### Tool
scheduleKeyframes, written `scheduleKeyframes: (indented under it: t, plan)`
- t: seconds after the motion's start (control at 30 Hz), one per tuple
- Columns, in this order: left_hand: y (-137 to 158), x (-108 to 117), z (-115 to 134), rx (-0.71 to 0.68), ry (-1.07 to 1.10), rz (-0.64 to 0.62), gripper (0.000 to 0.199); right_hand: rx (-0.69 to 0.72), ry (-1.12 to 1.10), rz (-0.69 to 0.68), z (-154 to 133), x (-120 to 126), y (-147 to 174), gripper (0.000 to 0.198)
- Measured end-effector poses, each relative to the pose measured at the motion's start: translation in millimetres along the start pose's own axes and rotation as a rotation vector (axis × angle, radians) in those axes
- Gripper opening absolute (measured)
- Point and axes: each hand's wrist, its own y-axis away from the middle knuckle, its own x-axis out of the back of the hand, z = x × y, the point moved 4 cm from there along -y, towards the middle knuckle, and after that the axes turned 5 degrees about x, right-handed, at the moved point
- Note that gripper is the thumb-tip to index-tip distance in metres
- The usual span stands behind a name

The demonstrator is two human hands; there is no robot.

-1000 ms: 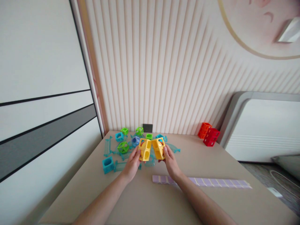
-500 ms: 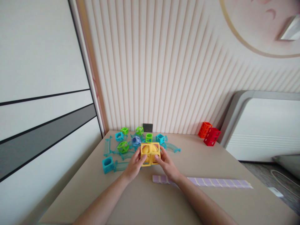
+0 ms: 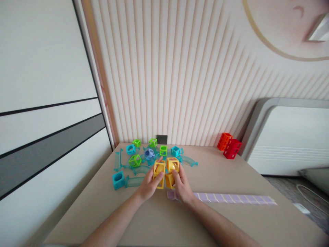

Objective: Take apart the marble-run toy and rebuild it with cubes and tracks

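Observation:
Over the middle of the table, my left hand [image 3: 149, 183] grips a stack of yellow cube blocks [image 3: 159, 175], thumb on the near face. My right hand [image 3: 183, 187] is closed round a second pair of yellow cube blocks [image 3: 172, 165], its upper and lower cubes tilted against each other. A narrow gap separates the two pairs. Beyond my hands lie green cube frames [image 3: 135, 161], a periwinkle cube [image 3: 149, 154] and blue cubes [image 3: 175, 151]. Translucent teal track pieces [image 3: 189, 160] are scattered among them.
A strip of lilac tiles [image 3: 231, 199] lies across the table [image 3: 144, 223], partly behind my right wrist. Red blocks [image 3: 232, 149] and orange blocks [image 3: 224, 141] stand at the back right. A blue cube [image 3: 118, 180] sits front left. The ribbed wall [image 3: 164, 68] bounds the table's back.
The yellow cubes, joined in one square half a second ago, have come apart into two pairs, one in each hand. The right pair has turned and its cubes are now askew.

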Motion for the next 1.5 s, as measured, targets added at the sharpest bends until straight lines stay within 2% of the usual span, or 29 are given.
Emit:
scheduleKeyframes:
  t: [0.13,0.27,0.33,0.53,0.7,0.87,0.93,1.03,1.23,1.37,1.5]
  plan:
    - [0,8,-4,0.053,0.091,0.034,0.067,-0.071,-0.028,-0.001,2,-1,0,0.055]
    - [-2,15,-14,0.117,0.317,0.143,0.072,-0.134,0.05,0.064,11,11,-14,0.06]
    - [-4,18,-16,0.134,0.361,0.201,0.076,-0.187,0.1,0.068,20,17,-23,0.064]
    - [-5,23,-8,0.152,0.315,0.323,0.076,-0.383,0.239,-0.127,30,16,-40,0.046]
    - [-3,30,-4,0.128,0.323,0.457,0.078,-0.453,0.351,-0.237,24,7,-41,0.055]
    - [-4,31,-10,0.167,0.272,0.451,0.054,-0.396,0.507,-0.363,13,6,-36,0.062]
    - [-5,29,-10,0.163,0.284,0.414,0.051,-0.367,0.537,-0.396,7,6,-35,0.065]
    - [-5,27,-7,0.151,0.308,0.374,0.05,-0.243,0.556,-0.403,-1,6,-36,0.065]
    - [-4,29,-3,0.134,0.266,0.401,0.05,0.058,0.622,-0.357,-11,-7,-42,0.032]
    - [-3,29,-5,0.106,0.188,0.465,0.052,0.211,0.827,-0.372,-18,-27,-51,0.03]
    - [-5,27,-11,0.082,0.154,0.456,0.052,0.324,1.076,-0.513,-11,-49,-60,0.029]
